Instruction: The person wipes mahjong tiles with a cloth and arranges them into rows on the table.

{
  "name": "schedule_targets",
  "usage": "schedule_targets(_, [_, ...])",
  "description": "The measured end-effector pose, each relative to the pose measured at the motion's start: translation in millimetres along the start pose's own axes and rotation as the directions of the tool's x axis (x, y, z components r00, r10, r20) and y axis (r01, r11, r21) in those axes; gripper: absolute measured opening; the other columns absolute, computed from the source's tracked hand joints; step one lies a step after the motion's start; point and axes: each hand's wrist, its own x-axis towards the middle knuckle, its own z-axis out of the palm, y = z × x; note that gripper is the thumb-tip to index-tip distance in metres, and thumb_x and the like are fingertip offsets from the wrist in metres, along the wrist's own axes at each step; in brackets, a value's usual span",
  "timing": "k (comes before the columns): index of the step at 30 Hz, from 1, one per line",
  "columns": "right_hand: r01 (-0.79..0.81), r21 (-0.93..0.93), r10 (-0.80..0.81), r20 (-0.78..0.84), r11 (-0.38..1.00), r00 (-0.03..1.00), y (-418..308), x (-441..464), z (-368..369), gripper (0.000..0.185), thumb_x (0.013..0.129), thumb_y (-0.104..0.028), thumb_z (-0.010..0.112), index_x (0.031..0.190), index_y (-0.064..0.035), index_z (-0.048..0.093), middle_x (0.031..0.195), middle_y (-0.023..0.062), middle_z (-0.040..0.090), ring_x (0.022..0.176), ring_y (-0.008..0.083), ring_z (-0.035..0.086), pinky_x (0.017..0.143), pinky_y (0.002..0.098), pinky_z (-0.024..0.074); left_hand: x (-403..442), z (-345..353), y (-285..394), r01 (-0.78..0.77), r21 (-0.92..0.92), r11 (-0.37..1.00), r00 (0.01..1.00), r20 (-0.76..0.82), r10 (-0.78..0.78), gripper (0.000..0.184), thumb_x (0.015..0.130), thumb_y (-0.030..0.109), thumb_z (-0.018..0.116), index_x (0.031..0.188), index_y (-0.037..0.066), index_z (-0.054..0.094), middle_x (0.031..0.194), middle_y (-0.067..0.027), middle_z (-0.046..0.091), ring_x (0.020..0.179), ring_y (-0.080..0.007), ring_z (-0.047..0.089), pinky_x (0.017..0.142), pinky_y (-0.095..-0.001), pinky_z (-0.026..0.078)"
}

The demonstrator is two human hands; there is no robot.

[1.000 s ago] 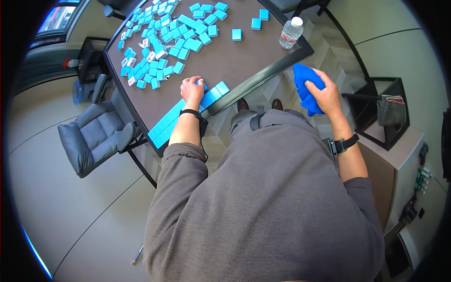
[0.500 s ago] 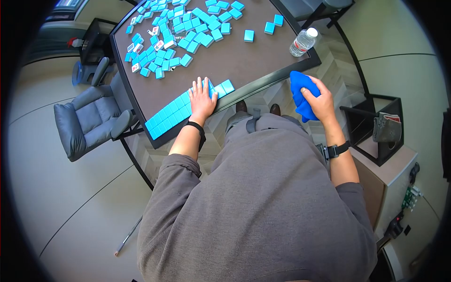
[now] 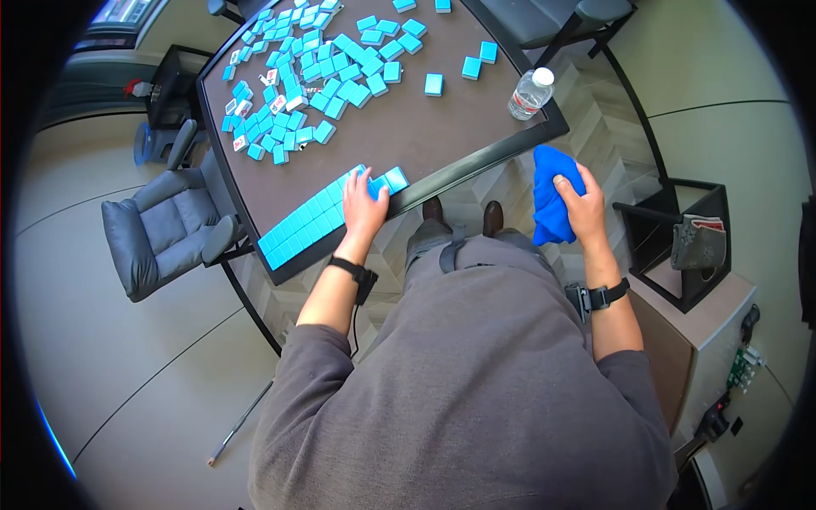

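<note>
My left hand (image 3: 364,214) rests on the near end of a neat block of mahjong tiles (image 3: 304,224), blue backs up, along the table's near edge. Its fingers are slightly bent and apart, and they cover some of the tiles. To its right, a few tiles of the same block show past the fingers. Off the table's edge, my right hand (image 3: 586,208) is closed around a bunched blue cloth (image 3: 552,197). Farther back lie many loose mahjong tiles (image 3: 348,72), mostly face down, with several showing white marked faces.
A capped water bottle (image 3: 531,95) stands near the right corner of the dark-framed table (image 3: 463,174). A grey armchair (image 3: 166,225) is at the left, another chair (image 3: 527,21) beyond the table. To my right is a black open-frame stand (image 3: 680,246) on a cabinet.
My left hand has gone from lying flat to having its fingers bent on the tiles. The blue cloth and right hand sit slightly lower in view. The whole view has shifted a little.
</note>
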Motion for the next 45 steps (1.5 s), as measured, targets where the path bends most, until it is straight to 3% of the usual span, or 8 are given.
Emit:
schedule_targets(8, [-0.022, 0.065, 0.021, 0.018, 0.998, 1.000, -11, -1, 5, 0.049, 0.091, -0.024, 0.073, 0.129, 0.0027, 0.061, 0.115, 0.0096, 0.069, 0.104, 0.0155, 0.063, 0.093, 0.0322, 0.0506, 135, 16, 116, -0.218, -0.188, 0.958, 0.976, -0.017, 0.219, 0.056, 0.085, 0.031, 0.073, 0.137, 0.014, 0.057, 0.138, -0.0158, 0.058, 0.130, -0.0336, 0.055, 0.108, -0.0427, 0.045])
schedule_targets(14, [-0.022, -0.012, 0.022, -0.001, 1.000, 1.000, -19, -23, -22, 0.048, 0.089, -0.021, 0.072, 0.130, 0.0006, 0.061, 0.116, 0.0100, 0.069, 0.106, 0.0166, 0.063, 0.096, 0.0333, 0.0498, 187, 54, 163, -0.193, 0.008, 0.981, 0.981, 0.024, 0.193, 0.086, 0.082, 0.032, 0.075, 0.156, 0.020, 0.033, 0.158, -0.0150, 0.039, 0.129, -0.0401, 0.053, 0.107, -0.0466, 0.046])
schedule_targets(18, [-0.063, -0.106, 0.054, -0.082, 0.992, 0.995, 6, -39, -43, 0.048, 0.088, -0.023, 0.074, 0.128, 0.0001, 0.062, 0.112, 0.0131, 0.071, 0.104, 0.0187, 0.066, 0.093, 0.0339, 0.0513, 196, 77, 155, -0.248, 0.110, 0.962, 0.967, 0.091, 0.239, 0.075, 0.082, 0.031, 0.075, 0.150, 0.020, 0.045, 0.153, -0.0143, 0.044, 0.125, -0.0381, 0.057, 0.104, -0.0460, 0.049])
schedule_targets(24, [-0.102, -0.019, 0.101, -0.072, 0.995, 0.992, 18, -31, -50, 0.049, 0.089, -0.023, 0.074, 0.128, 0.0028, 0.061, 0.110, 0.0118, 0.070, 0.101, 0.0163, 0.065, 0.091, 0.0325, 0.0519, 151, 68, 133, -0.021, -0.107, 0.994, 0.999, 0.045, 0.026, 0.056, 0.081, 0.034, 0.075, 0.131, 0.011, 0.062, 0.121, -0.0121, 0.064, 0.108, -0.0316, 0.066, 0.096, -0.0416, 0.053])
schedule_targets(27, [-0.057, -0.027, 0.059, 0.058, 0.998, 0.997, 15, -8, -40, 0.049, 0.090, -0.024, 0.074, 0.129, 0.0017, 0.061, 0.112, 0.0106, 0.070, 0.101, 0.0153, 0.064, 0.090, 0.0322, 0.0521, 117, 68, 98, 0.264, -0.760, 0.594, 0.964, 0.224, -0.143, 0.049, 0.094, 0.035, 0.063, 0.132, 0.003, 0.062, 0.097, -0.0039, 0.069, 0.077, -0.0128, 0.064, 0.073, -0.0282, 0.054])
schedule_targets(30, [-0.029, 0.064, 0.016, 0.205, 0.998, 0.979, -5, 19, -18, 0.050, 0.091, -0.027, 0.075, 0.129, 0.0019, 0.061, 0.113, 0.0109, 0.070, 0.102, 0.0154, 0.064, 0.091, 0.0323, 0.0520, 60, 13, 102, 0.448, -0.894, -0.006, 0.889, 0.447, -0.103, 0.050, 0.100, 0.036, 0.045, 0.131, 0.001, 0.062, 0.098, -0.0078, 0.069, 0.072, -0.0147, 0.060, 0.066, -0.0286, 0.050])
schedule_targets(38, [-0.029, 0.288, -0.180, 0.671, 0.957, 0.720, -64, 58, 71, 0.057, 0.096, -0.031, 0.067, 0.141, 0.0005, 0.051, 0.129, 0.0105, 0.061, 0.116, 0.0175, 0.058, 0.102, 0.0340, 0.0460, -33, -66, 140, 0.201, -0.877, -0.437, 0.965, 0.253, -0.064, 0.046, 0.101, 0.041, 0.037, 0.116, 0.004, 0.061, 0.093, -0.0115, 0.064, 0.074, -0.0227, 0.060, 0.068, -0.0368, 0.051])
schedule_targets(45, [0.275, 0.330, -0.429, 0.677, 0.903, 0.597, -134, 29, 121, 0.061, 0.091, -0.030, 0.073, 0.140, -0.0014, 0.053, 0.131, 0.0125, 0.061, 0.118, 0.0181, 0.058, 0.101, 0.0353, 0.0471, -63, -115, 155, 0.109, -0.904, -0.413, 0.973, 0.182, -0.142, 0.036, 0.105, 0.034, 0.037, 0.112, 0.007, 0.059, 0.094, -0.0101, 0.063, 0.076, -0.0222, 0.060, 0.069, -0.0365, 0.052])
